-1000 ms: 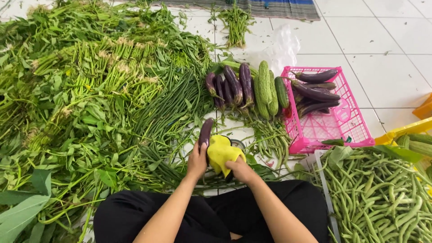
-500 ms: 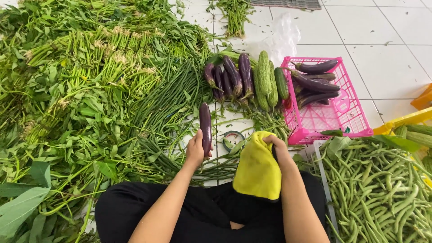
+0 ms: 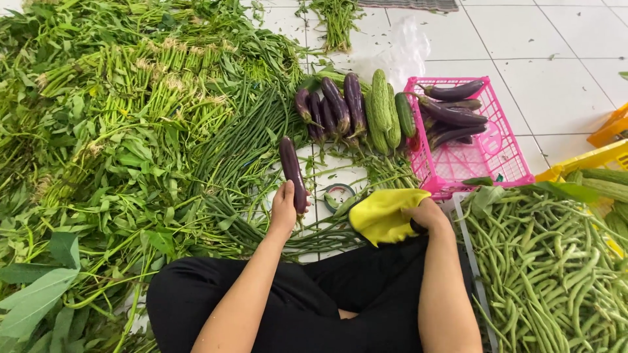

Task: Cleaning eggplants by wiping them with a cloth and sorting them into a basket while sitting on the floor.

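The left hand (image 3: pixel 286 208) has its grip closed round the near end of a long purple eggplant (image 3: pixel 292 171). The eggplant's long axis runs almost straight away from the person, tipped slightly to the left at its far end, so nearly all of it stands out beyond the fingers, above the white tiled floor (image 3: pixel 523 59).

Taking that eggplant as the landmark: a row of other eggplants (image 3: pixel 330 108) lies beyond it and a little to the right, side by side and on much the same axis, with ridged green gourds (image 3: pixel 383 108) just beyond them. The pink crate (image 3: pixel 487 160), holding more eggplants, is farther right. Long beans (image 3: pixel 242 140) lie close on its left.

The right hand (image 3: pixel 425 216) is well to the right of the eggplant, its grip closed on a yellow cloth (image 3: pixel 383 216). A tape roll (image 3: pixel 339 195) lies on the floor between the two hands, touched by neither.
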